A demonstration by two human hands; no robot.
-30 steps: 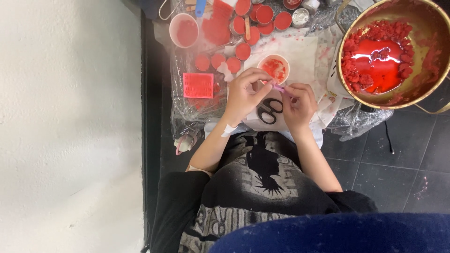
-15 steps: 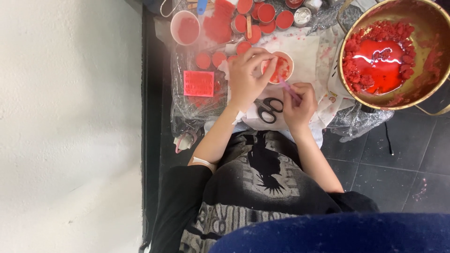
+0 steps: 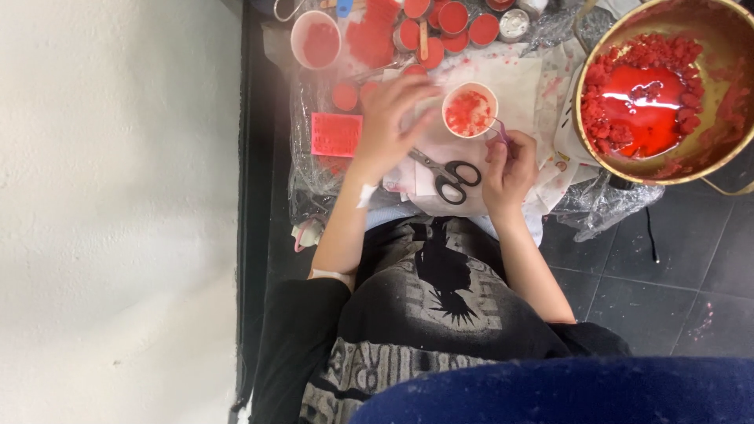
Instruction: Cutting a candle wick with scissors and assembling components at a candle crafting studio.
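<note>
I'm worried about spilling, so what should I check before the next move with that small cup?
1. Small cup upright, red bits inside: ok.
2. Left hand steadying the cup: cannot tell. Its fingers are spread beside the rim, but contact is unclear.
3. Right hand gripping the thin purple tool at the cup's edge: ok.
4. Scissors out of the way: not ok. They lie right between the two hands.
5. Big brass bowl of red liquid apart from the cup: ok.
</note>
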